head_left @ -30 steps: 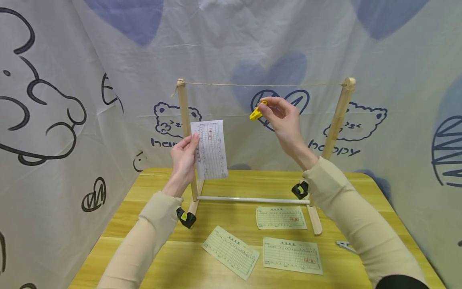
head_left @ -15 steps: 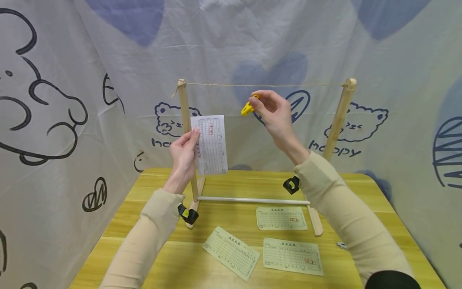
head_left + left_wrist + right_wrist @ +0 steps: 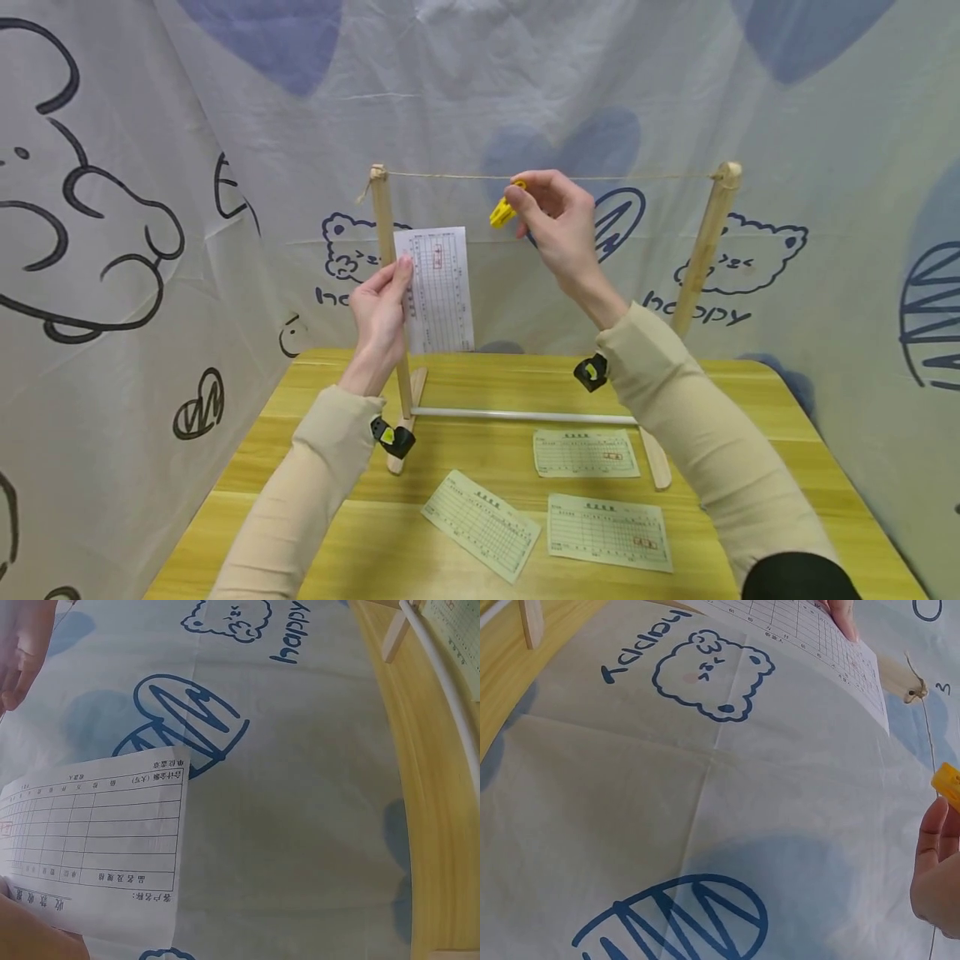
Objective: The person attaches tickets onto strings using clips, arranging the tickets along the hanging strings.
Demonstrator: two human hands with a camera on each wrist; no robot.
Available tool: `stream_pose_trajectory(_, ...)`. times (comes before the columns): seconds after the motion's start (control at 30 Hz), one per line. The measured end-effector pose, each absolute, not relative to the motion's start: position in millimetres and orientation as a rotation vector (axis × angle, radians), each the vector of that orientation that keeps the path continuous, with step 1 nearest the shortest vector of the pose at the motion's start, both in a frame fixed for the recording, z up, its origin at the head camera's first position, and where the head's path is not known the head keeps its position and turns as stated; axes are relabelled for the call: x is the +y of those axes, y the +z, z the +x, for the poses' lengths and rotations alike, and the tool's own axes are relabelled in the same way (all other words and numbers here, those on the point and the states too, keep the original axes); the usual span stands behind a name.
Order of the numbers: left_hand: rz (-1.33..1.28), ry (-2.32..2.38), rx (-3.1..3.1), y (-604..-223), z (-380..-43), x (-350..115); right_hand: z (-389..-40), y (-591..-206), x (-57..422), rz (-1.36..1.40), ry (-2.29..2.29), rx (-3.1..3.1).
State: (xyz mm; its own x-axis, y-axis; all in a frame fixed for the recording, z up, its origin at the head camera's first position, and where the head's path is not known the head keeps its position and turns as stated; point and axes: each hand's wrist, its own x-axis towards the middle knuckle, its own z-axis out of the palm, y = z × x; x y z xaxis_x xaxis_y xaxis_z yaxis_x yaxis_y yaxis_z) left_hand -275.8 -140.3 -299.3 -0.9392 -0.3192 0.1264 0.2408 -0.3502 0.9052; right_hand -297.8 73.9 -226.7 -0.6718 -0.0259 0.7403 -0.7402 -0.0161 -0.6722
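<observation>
My left hand pinches a white printed receipt slip by its left edge, thumb on the front. The slip is upright, lengthwise, with a red stamp near its top, just below the string. My right hand pinches a yellow clothespin between thumb and fingers, its nose tilted down to the left. The clothespin overlaps the area just under the string in the head view. In the right wrist view the yellow clothespin shows at the right edge beside the string.
The string spans two wooden posts, left and right, joined low by a white rod. Three pale green slips lie on the wooden table: a left one, a front right one and a rear one. A patterned cloth hangs behind.
My right hand has moved left and up with the yellow clothespin, toward the string. My left hand has raised the white slip. The right sleeve now covers the grey clip on the table.
</observation>
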Motion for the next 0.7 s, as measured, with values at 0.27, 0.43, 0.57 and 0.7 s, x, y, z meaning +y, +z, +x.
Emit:
stream_pose_trajectory(0.27,0.106,-2.317,-1.562,-292,-277,-141,-301,-218,67,0.816,1.711,-1.700)
stream_pose_trajectory(0.43,0.095,-2.313,-1.560,-289,-277,-141,-301,-212,62,0.813,1.730,-1.701)
stream_pose_trajectory(0.57,0.100,-2.311,-1.556,-286,-278,-141,-301,-208,58,0.808,1.752,-1.699)
stream_pose_trajectory(0.7,0.098,-2.300,-1.571,-285,-278,-141,-302,-203,56,0.810,1.775,-1.674)
